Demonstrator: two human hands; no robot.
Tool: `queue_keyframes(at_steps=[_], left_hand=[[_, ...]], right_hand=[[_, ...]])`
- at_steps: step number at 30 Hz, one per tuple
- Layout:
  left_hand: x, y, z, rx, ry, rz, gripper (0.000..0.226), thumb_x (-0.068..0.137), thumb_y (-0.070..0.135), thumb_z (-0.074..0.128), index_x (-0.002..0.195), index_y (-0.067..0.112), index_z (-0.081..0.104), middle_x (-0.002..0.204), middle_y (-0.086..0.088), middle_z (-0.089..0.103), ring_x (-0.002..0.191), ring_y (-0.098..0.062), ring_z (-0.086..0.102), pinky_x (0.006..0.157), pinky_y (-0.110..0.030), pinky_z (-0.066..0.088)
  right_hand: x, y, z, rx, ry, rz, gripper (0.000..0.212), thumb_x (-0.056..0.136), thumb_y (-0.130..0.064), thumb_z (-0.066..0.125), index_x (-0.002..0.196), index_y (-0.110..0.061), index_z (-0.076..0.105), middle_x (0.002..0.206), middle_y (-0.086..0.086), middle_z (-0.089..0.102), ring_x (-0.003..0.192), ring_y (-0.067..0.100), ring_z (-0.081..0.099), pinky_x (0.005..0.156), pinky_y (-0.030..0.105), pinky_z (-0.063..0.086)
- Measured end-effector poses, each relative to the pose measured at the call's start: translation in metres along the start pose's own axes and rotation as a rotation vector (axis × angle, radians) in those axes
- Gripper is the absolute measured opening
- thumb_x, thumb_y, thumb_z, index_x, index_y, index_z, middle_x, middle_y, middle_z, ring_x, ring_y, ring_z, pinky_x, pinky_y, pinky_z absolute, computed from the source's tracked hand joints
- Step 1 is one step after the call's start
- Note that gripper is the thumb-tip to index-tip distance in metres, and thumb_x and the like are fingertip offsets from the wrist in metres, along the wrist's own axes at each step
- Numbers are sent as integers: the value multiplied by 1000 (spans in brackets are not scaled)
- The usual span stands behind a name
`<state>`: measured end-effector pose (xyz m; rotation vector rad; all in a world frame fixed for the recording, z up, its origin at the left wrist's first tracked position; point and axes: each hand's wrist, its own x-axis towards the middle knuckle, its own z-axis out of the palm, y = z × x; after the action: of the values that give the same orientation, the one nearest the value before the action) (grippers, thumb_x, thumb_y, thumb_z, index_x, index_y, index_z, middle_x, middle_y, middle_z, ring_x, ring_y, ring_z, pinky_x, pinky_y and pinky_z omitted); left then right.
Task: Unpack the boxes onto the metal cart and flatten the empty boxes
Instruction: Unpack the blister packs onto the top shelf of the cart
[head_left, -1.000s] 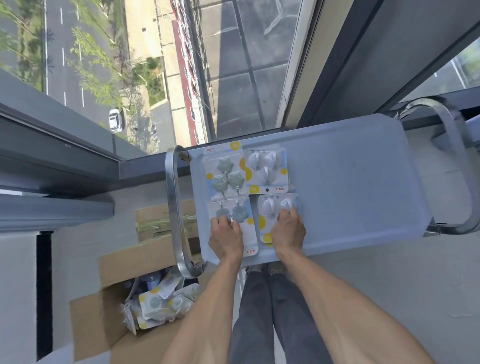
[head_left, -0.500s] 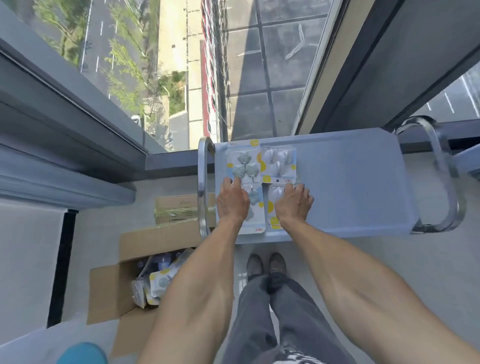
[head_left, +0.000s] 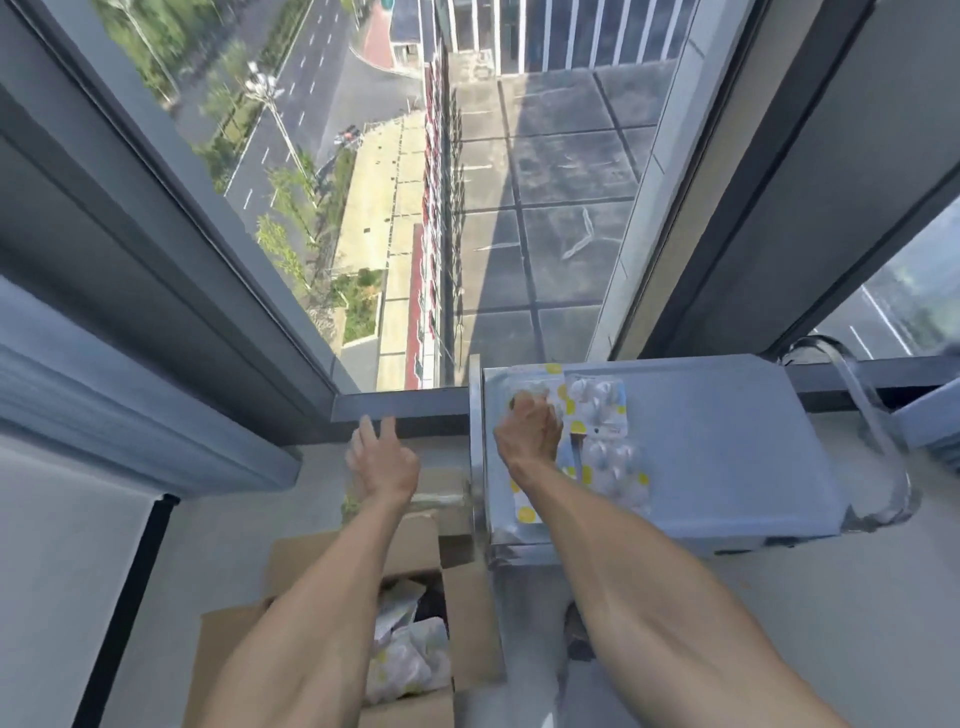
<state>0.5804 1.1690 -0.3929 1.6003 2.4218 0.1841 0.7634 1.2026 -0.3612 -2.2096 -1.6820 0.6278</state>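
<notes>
The packets (head_left: 597, 410) lay on the left end of the metal cart (head_left: 727, 441) at right of frame, the open box (head_left: 332, 623) on the floor lower left of it.

Both your arms run bare from the bottom edge of the frame up to the wrists, with no sleeve, watch, band or glove showing on either forearm, and your left hand (head_left: 383, 462) at centre-left and your right hand (head_left: 530, 428) just right of centre are bare too, with no ring that can be made out through the blur. Low in the frame, between your forearms, you show a strip of grey trouser leg (head_left: 519, 691) and, just above it, the toe of a dark shoe (head_left: 576, 636), too blurred to tell more.
</notes>
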Motion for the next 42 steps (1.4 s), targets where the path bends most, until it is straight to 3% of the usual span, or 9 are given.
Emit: queue_keyframes(at_steps=[5,8,14,19,24,28,32,38,42], left_hand=[[-26,-116,4,-25,-124,-36,38,86,11,52,124,12,56,127,-12,52,114,-31,49,95,-41,43],[-35,-189,16,-45,-227,-66,36,86,12,54,122,9,58,122,-15,53,115,-33,50,96,-41,43],[-65,-297,64,-26,-454,-231,30,86,10,47,113,10,58,119,-14,55,109,-34,54,89,-39,48],[-77,-350,124,-153,-562,-513,11,84,12,49,76,16,55,92,-9,62,87,-31,57,78,-33,51],[-69,-403,219,-205,-610,-655,12,89,4,51,84,6,61,103,-19,65,93,-33,58,71,-30,40],[-62,-443,290,-207,-622,-694,17,88,5,50,83,0,66,99,-21,66,93,-36,60,72,-35,46],[-65,-479,350,-199,-650,-739,27,89,6,48,107,-4,66,112,-23,65,103,-39,61,82,-39,50],[-47,-530,410,-218,-592,-770,32,95,13,49,123,0,59,124,-22,60,114,-39,57,90,-39,47],[-39,-562,437,-240,-644,-849,36,96,22,53,125,1,58,127,-21,61,115,-38,58,93,-39,49]], right_hand=[[-74,-49,71,-36,-37,4,26,86,-8,49,109,-7,61,111,14,60,104,34,56,85,39,44],[-116,-63,133,-25,-130,66,25,89,-13,49,111,-10,60,115,13,59,107,32,57,86,37,46],[-185,-64,234,-131,-462,188,23,88,-13,50,108,-12,61,105,11,65,99,30,62,77,31,49],[-205,-34,321,79,-582,492,19,87,-19,49,94,-8,63,102,15,67,95,33,61,73,30,48],[-215,7,433,69,-643,596,19,86,-19,53,94,-7,65,100,13,67,101,33,64,79,30,51],[-239,26,503,-55,-778,532,11,91,-12,53,81,-9,57,98,12,66,103,29,65,61,25,44],[-265,36,576,-72,-863,552,20,91,-20,57,100,-4,63,105,15,66,109,32,63,82,33,51],[-277,43,672,-116,-884,527,27,90,-18,57,110,-1,64,114,17,67,106,33,63,76,31,49],[-290,45,710,-128,-848,561,33,90,-24,62,114,-2,62,117,17,65,110,33,61,84,33,50]])
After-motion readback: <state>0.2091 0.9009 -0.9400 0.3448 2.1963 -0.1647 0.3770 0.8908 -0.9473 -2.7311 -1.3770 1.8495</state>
